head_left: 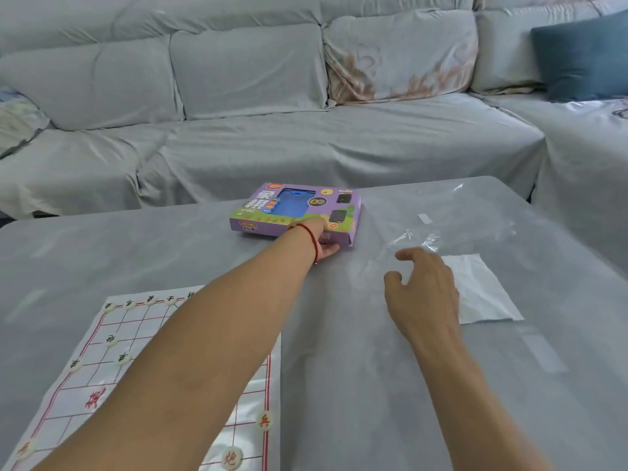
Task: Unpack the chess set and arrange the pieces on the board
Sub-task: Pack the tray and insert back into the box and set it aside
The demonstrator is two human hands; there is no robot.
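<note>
A purple chess set box (pixel 282 207) lies flat near the far edge of the table. My left hand (pixel 323 237), a red string on its wrist, grips the box's near right edge; its fingers are mostly hidden against the box. My right hand (pixel 421 287) hovers above the table right of centre, fingers loosely curled and holding nothing. The paper chess board (pixel 88 379) with red lines lies at the front left, partly under my left forearm. Several white round pieces stand on it, among them a red-marked one (pixel 264 420) and a green-marked one (pixel 111 339).
A clear plastic bag (pixel 452 229) lies crumpled on the grey-covered table (pixel 339 385), right of the box. A white paper sheet (pixel 482 294) lies just right of my right hand. A grey covered sofa (pixel 272 130) with a blue cushion (pixel 584 56) stands behind the table.
</note>
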